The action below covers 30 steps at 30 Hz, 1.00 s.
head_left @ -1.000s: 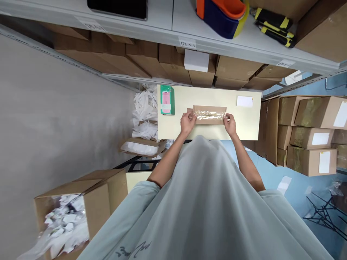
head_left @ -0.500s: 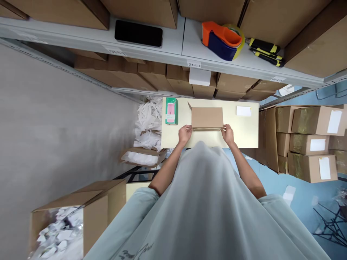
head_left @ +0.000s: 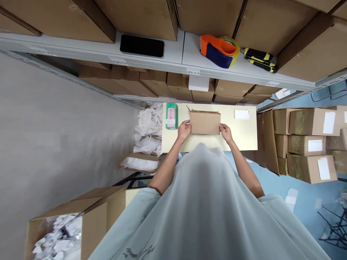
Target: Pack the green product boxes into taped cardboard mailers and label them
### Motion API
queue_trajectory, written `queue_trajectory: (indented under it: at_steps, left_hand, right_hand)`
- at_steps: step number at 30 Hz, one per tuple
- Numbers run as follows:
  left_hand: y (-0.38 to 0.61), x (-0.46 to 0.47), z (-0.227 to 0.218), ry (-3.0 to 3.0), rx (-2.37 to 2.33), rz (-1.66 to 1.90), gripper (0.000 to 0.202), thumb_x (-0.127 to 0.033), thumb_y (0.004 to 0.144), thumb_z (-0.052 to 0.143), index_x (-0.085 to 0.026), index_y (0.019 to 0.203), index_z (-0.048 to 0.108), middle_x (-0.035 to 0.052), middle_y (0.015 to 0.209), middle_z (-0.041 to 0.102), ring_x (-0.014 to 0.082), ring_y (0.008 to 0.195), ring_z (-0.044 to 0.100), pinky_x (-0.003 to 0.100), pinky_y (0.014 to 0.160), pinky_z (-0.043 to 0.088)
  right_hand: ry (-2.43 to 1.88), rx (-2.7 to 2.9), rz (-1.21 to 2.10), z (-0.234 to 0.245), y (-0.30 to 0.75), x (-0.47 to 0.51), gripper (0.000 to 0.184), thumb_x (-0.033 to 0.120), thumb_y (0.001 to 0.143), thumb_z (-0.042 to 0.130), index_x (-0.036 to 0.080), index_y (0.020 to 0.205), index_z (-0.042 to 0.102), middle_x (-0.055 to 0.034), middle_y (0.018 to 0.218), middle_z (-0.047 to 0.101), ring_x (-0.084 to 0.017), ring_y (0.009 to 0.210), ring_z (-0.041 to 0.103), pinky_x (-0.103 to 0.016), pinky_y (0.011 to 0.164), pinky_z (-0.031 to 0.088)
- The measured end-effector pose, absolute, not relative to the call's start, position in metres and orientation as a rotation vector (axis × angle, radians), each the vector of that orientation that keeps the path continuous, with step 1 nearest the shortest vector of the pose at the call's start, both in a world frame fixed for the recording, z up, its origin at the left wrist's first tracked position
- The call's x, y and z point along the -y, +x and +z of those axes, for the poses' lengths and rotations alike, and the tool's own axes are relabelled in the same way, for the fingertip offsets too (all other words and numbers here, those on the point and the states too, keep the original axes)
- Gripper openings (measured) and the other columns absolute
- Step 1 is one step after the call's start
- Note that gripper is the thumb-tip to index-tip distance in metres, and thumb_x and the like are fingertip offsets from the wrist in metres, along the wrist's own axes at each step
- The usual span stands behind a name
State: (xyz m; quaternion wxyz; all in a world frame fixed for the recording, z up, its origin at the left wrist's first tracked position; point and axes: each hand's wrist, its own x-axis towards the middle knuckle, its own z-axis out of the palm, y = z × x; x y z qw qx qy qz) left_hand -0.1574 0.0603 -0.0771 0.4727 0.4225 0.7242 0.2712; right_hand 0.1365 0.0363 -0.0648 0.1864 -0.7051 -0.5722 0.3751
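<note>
Between my hands is a brown cardboard box (head_left: 205,122), its broad plain side facing me and a small flap sticking up at its far left corner. My left hand (head_left: 184,129) pinches the box's left edge. At the opposite edge, my right hand (head_left: 225,131) grips the lower right side with closed fingers. A green box with a pink picture (head_left: 171,116) stands left of the carton on the pale yellow table (head_left: 211,142). Toward the right of the tabletop lies a white label or card (head_left: 241,114).
Above the table runs a grey shelf (head_left: 173,48) with a phone (head_left: 142,46), an orange and blue tape dispenser (head_left: 219,50) and box cutters (head_left: 260,59). Stacked cartons (head_left: 305,145) stand at right. White paper scraps (head_left: 150,122) fill the left side; an open carton (head_left: 94,225) holds more.
The cardboard box has tilted, so its broad side now faces me where its lower edge was before. Both hands have turned with it and still hold its sides.
</note>
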Motion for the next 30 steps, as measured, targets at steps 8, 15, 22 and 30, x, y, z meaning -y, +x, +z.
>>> queue_trajectory:
  at_steps: [8, 15, 22, 30]
  left_hand:
    - [-0.163, -0.004, -0.072, 1.0, -1.669, 0.724, 0.045, -0.02, 0.097, 0.07, -0.019, 0.142, 0.069, 0.0181, 0.159, 0.07, 0.0275, 0.135, 0.077, 0.042, 0.113, 0.066]
    - [-0.17, 0.012, -0.042, 1.241, -1.793, 0.311, 0.02, -0.025, 0.096, 0.073, -0.024, 0.113, 0.082, 0.0132, 0.121, 0.087, 0.0333, 0.109, 0.084, 0.045, 0.107, 0.064]
    - [-0.155, -0.006, 0.016, 1.603, -1.843, 0.566, 0.026, -0.041, 0.112, 0.061, -0.023, 0.11, 0.079, 0.0088, 0.103, 0.086, 0.027, 0.092, 0.082, 0.037, 0.094, 0.062]
    - [-0.129, -0.031, -0.02, 1.923, -1.579, 0.477, 0.045, -0.026, 0.104, 0.067, -0.012, 0.146, 0.068, 0.0267, 0.163, 0.062, 0.0421, 0.155, 0.058, 0.059, 0.132, 0.049]
  right_hand:
    - [-1.79, 1.3, 1.103, -0.081, 0.146, 0.014, 0.032, 0.042, 0.097, 0.058, 0.023, 0.119, 0.07, -0.0171, 0.131, 0.077, -0.029, 0.124, 0.078, -0.048, 0.105, 0.069]
    - [-1.931, 1.387, 0.993, -0.073, 0.153, 0.029, 0.027, 0.031, 0.096, 0.057, 0.022, 0.118, 0.07, -0.0173, 0.124, 0.077, -0.031, 0.119, 0.075, -0.054, 0.104, 0.069]
    - [-1.811, 1.869, 0.66, -0.038, 0.14, -0.002, 0.044, 0.035, 0.108, 0.058, 0.02, 0.15, 0.061, -0.0217, 0.154, 0.062, -0.036, 0.149, 0.058, -0.06, 0.13, 0.052]
    - [-1.919, 2.02, 0.646, -0.041, 0.137, -0.041, 0.056, 0.029, 0.108, 0.057, 0.015, 0.162, 0.055, -0.0253, 0.171, 0.048, -0.04, 0.158, 0.051, -0.062, 0.132, 0.05]
